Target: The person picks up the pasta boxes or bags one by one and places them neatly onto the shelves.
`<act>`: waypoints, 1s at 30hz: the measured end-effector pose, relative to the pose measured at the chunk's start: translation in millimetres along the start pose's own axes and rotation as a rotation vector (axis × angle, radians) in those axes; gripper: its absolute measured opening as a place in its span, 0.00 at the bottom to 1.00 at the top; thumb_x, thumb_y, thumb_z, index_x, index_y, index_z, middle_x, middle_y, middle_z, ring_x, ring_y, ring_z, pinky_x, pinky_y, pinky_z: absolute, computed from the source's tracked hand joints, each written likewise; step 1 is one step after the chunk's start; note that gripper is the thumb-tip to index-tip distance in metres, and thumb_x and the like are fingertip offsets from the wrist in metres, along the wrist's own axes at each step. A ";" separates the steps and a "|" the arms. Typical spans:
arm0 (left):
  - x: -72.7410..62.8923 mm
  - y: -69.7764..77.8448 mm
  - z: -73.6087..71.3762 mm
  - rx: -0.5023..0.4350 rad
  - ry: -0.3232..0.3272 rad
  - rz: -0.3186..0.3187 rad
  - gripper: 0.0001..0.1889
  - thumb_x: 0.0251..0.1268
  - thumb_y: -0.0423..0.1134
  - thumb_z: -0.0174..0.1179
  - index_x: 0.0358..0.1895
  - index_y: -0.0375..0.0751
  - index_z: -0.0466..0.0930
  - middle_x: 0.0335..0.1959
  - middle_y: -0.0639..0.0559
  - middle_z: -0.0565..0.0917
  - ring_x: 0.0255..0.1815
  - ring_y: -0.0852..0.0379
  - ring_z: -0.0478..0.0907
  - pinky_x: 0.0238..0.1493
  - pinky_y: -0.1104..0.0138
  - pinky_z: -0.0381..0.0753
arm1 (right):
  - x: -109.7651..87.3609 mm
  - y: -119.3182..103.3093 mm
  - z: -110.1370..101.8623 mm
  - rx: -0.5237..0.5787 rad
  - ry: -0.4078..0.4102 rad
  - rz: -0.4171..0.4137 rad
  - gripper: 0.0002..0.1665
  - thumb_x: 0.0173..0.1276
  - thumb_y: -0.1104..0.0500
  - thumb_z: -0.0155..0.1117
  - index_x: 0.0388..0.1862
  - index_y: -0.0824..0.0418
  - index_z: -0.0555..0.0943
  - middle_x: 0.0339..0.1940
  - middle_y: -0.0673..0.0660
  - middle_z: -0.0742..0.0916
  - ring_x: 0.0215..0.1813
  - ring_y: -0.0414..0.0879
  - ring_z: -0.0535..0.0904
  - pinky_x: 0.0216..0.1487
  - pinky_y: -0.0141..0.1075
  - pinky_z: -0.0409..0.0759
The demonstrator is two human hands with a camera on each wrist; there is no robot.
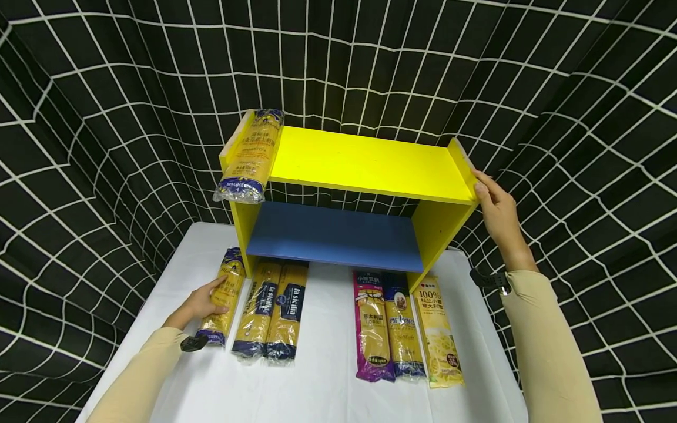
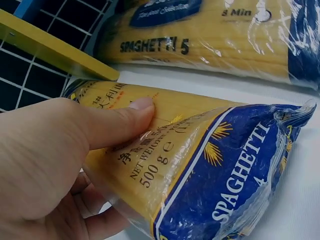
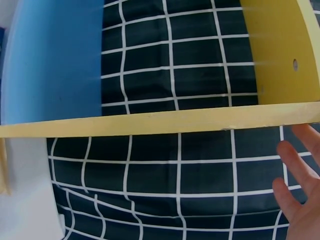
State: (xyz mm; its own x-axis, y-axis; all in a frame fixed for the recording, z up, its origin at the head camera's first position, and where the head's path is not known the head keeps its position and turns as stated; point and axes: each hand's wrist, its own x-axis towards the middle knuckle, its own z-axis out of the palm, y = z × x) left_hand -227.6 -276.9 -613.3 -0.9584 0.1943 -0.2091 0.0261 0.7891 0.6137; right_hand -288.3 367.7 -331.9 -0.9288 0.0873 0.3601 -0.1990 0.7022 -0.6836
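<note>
On the left of the white table, my left hand (image 1: 203, 301) grips a yellow and blue spaghetti pack (image 1: 230, 289), its thumb across the top. That pack's blue end (image 2: 225, 175) points away from the hand in the left wrist view. My right hand (image 1: 499, 214) touches the upper right side panel of the yellow shelf (image 1: 365, 161). The right wrist view shows its fingers (image 3: 295, 162) extended and spread along the panel's outer side; its thumb is out of that view. Another spaghetti pack (image 1: 251, 155) lies at the left end of the top shelf.
Two la sicilia pasta packs (image 1: 270, 317) lie under the shelf's left part. At the right lie a pink pasta pack (image 1: 372, 329), a blue and yellow pack (image 1: 403, 335) and a pale yellow pack (image 1: 439, 335). A blue board (image 1: 338, 235) forms the lower shelf. Black gridded cloth (image 1: 359, 64) hangs around.
</note>
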 end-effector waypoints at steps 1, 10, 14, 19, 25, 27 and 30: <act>0.2 -0.4 0.1 -0.006 -0.005 -0.003 0.52 0.51 0.43 0.76 0.77 0.36 0.53 0.69 0.18 0.63 0.62 0.17 0.66 0.59 0.33 0.71 | -0.2 0.0 -0.2 0.001 0.000 -0.001 0.26 0.80 0.39 0.42 0.74 0.30 0.64 0.75 0.56 0.73 0.56 0.28 0.70 0.70 0.57 0.69; 3.1 7.0 -4.7 -0.104 -0.029 -0.021 0.53 0.51 0.43 0.76 0.77 0.35 0.52 0.61 0.20 0.73 0.40 0.45 0.81 0.56 0.42 0.76 | -0.2 1.3 -0.7 0.002 0.001 0.001 0.26 0.80 0.39 0.42 0.74 0.30 0.64 0.75 0.56 0.73 0.57 0.29 0.70 0.70 0.57 0.68; 1.3 9.2 -5.4 -0.184 -0.042 -0.022 0.53 0.53 0.40 0.75 0.78 0.34 0.50 0.59 0.20 0.74 0.38 0.49 0.83 0.49 0.51 0.82 | -0.8 1.2 -1.3 -0.008 -0.007 0.009 0.27 0.80 0.39 0.41 0.75 0.32 0.63 0.75 0.58 0.73 0.55 0.29 0.71 0.69 0.55 0.71; -3.7 8.2 -3.4 -0.351 -0.038 -0.091 0.52 0.55 0.34 0.73 0.79 0.36 0.48 0.52 0.23 0.80 0.31 0.53 0.86 0.34 0.63 0.84 | -0.7 1.8 -1.7 -0.002 -0.009 0.020 0.27 0.80 0.39 0.41 0.75 0.32 0.63 0.75 0.57 0.72 0.57 0.31 0.71 0.70 0.55 0.70; -7.5 -0.5 2.2 -0.500 -0.008 -0.146 0.51 0.57 0.34 0.71 0.80 0.41 0.47 0.51 0.25 0.82 0.31 0.53 0.87 0.34 0.63 0.86 | 0.2 2.6 -0.4 0.005 -0.002 0.016 0.27 0.79 0.38 0.42 0.74 0.31 0.63 0.74 0.56 0.73 0.56 0.31 0.71 0.69 0.54 0.71; -9.2 -2.8 2.1 -0.527 -0.012 -0.140 0.51 0.58 0.35 0.71 0.80 0.41 0.46 0.52 0.24 0.82 0.31 0.52 0.87 0.34 0.61 0.87 | -0.2 2.2 -0.2 0.004 -0.001 0.013 0.26 0.79 0.38 0.42 0.74 0.30 0.63 0.74 0.56 0.74 0.55 0.31 0.71 0.69 0.54 0.71; -12.8 -4.7 -1.6 -0.568 -0.016 -0.148 0.51 0.59 0.37 0.71 0.80 0.41 0.46 0.53 0.24 0.81 0.31 0.51 0.87 0.35 0.60 0.87 | -1.2 0.9 -0.6 0.007 -0.003 0.010 0.26 0.79 0.37 0.42 0.74 0.29 0.63 0.75 0.56 0.73 0.57 0.32 0.72 0.70 0.56 0.69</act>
State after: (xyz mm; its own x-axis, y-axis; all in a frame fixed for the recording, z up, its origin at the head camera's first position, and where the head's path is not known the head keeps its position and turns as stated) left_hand -215.9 -283.9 -612.2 -0.9355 0.1182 -0.3329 -0.2687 0.3736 0.8878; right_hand -287.2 368.6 -332.6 -0.9318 0.0918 0.3513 -0.1920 0.6967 -0.6912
